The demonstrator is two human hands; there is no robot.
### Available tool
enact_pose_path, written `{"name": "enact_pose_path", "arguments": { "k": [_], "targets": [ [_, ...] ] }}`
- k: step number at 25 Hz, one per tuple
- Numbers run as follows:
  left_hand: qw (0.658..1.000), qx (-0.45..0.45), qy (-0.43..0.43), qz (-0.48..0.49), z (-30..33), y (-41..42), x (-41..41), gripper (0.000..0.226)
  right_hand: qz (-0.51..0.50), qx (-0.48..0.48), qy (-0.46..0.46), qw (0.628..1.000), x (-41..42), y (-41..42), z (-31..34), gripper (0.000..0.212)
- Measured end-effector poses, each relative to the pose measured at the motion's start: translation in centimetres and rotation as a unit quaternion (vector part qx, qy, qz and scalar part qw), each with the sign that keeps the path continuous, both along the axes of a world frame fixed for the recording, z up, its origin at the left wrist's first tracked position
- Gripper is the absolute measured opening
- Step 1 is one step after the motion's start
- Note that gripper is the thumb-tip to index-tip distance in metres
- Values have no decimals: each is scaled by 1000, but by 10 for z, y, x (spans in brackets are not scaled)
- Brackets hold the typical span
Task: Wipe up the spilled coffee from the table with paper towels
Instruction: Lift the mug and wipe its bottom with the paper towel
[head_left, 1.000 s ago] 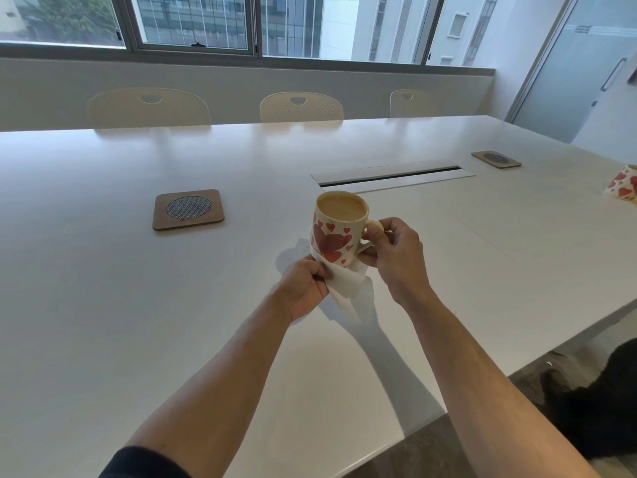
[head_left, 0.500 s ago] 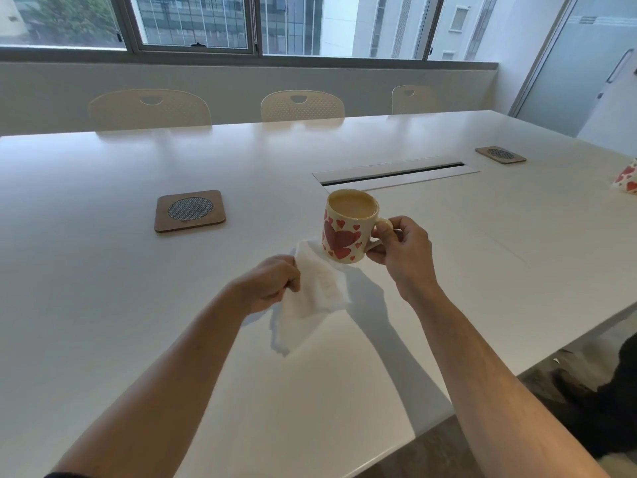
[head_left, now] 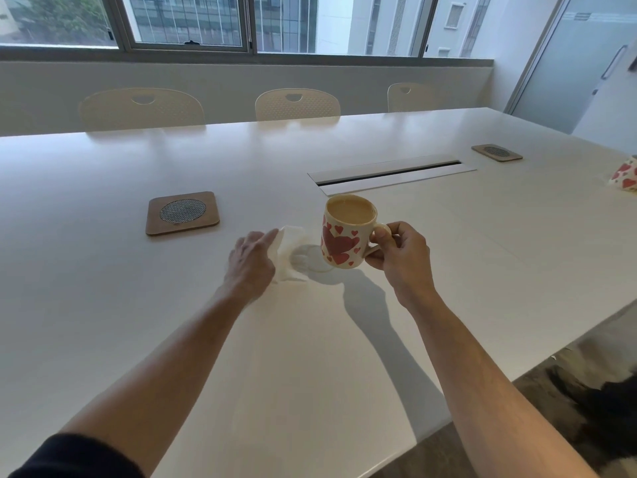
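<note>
My left hand (head_left: 253, 262) lies flat on the white paper towel (head_left: 287, 251), fingers stretched out straight and pressing it onto the table (head_left: 103, 305). The towel is crumpled, spreading out from under my fingertips toward the right. Just beyond its right edge is a faint round wet ring (head_left: 310, 258) on the tabletop, the coffee mark, and the towel partly covers it.

My right hand (head_left: 401, 258) is just to the right of that ring, fingers curled round the handle of a cream mug (head_left: 346, 236) printed with red hearts. The mug is upright and nearly full of milky coffee, and it hangs above the ring rather than standing on it; whether its base touches the table I cannot tell for certain.

Farther out from my left hand, ahead and to the left, a square wooden coaster (head_left: 182, 212) with a woven round centre lies flat. Ahead of the mug, a long cable slot (head_left: 391, 174) is set into the tabletop. Well beyond my right hand, far ahead and to the right, lies a second coaster (head_left: 497, 152), and at the right edge of view sits part of another heart-patterned item (head_left: 625, 175). Across the table stand three pale chairs (head_left: 298, 105) below a row of windows (head_left: 186, 22).
</note>
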State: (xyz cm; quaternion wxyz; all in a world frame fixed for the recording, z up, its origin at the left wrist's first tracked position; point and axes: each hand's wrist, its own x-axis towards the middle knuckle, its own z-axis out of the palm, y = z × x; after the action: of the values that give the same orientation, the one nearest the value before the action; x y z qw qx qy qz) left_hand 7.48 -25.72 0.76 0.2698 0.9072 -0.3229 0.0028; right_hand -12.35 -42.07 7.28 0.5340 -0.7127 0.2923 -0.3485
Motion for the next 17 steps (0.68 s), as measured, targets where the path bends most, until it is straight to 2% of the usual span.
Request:
{"name": "enact_pose_path", "arguments": {
  "k": [3,8,12,17],
  "targets": [
    [996,53,5,-77,-16,-14,-1,72,-5,-5,4,1000,-2,-1,-1,18],
    [988,88,5,-129,-11,-41,-9,53,-10,0,0,1000,-5,-5,-2,18],
    [967,146,-24,-207,-17,-61,-19,61,-11,-3,-1,1000,-8,-9,-3,20],
    [942,125,-21,-311,-15,-65,-39,49,-11,1,-14,1000,-7,-15,-2,18]
  ]
}}
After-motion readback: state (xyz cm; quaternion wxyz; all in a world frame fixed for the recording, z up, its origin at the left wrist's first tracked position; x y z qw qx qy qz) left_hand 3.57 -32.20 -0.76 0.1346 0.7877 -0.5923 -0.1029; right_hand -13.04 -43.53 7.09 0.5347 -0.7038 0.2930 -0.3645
